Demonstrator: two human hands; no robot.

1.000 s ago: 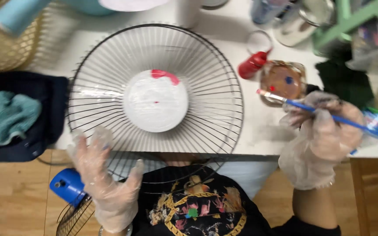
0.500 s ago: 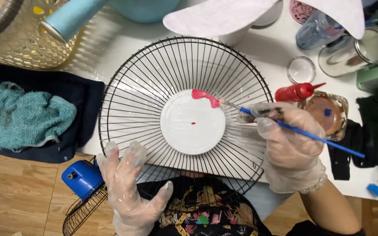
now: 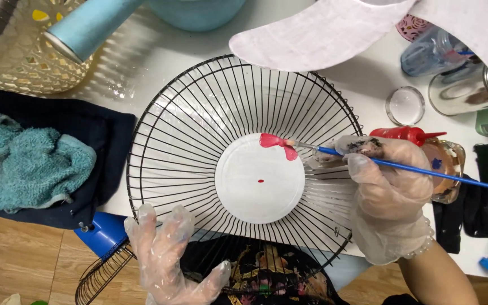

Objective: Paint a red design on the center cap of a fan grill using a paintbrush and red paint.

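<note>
Item: fan grille [image 3: 199, 141], black wire, lying flat on the white table [image 3: 368, 85] in front of me, white centre disc [image 3: 260, 179] facing up.

My right hand [image 3: 391, 197], in a clear glove, fingers closed around a blue brush [image 3: 402, 166]; the bristle end rests in the pink paint [image 3: 278, 142] at the disc's upper edge. One small red dot sits near the disc's middle.

My left hand [image 3: 168, 260], also gloved, fingers spread wide, holding nothing, at the grille's near rim.

Step in hand, as I judge it: laying pink colour on the disc, only just begun; most of the disc is bare white.

Next stroke calls for a light touch that keeps the bristles on the disc and off the wires, with the grille steadied.

Nearby: red bottle [image 3: 405, 134] just behind my right hand, teal towel [image 3: 26, 161] on dark cloth at left, white fan blade [image 3: 334, 39] above.
</note>
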